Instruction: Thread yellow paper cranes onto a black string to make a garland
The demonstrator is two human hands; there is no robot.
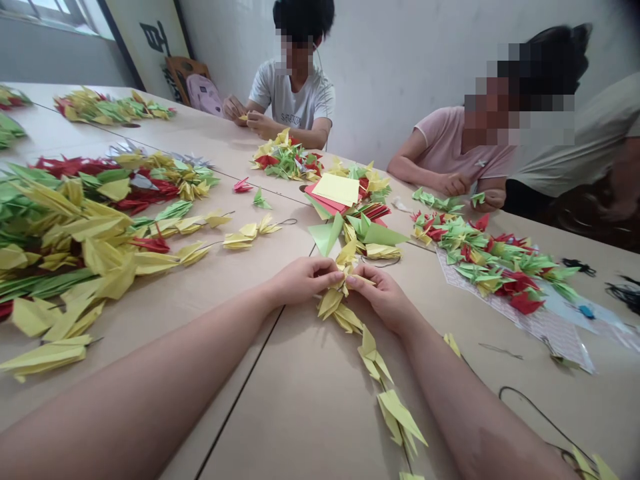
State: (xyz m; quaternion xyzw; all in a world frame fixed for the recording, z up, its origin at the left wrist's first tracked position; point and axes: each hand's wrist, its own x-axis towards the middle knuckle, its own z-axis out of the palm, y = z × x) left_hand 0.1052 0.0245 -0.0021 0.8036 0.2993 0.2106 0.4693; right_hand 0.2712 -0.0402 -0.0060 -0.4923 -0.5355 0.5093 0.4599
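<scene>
My left hand (306,278) and my right hand (381,295) meet at the table's middle, both pinched on a string of yellow paper cranes (370,353). The string trails from my fingers toward the near right edge, with several folded yellow cranes spaced along it. A yellow crane (346,257) sits right at my fingertips, at the top end of the string. Just beyond my hands lie green folded paper (327,235) and a stack of square sheets (336,191), yellow on top and red beneath.
Big heaps of yellow, green and red cranes (75,233) cover the left of the table. More cranes (493,263) lie at right on a patterned sheet. Two people sit across, one folding at the far side (295,93), one at right (465,160). Black cord (540,417) lies near right.
</scene>
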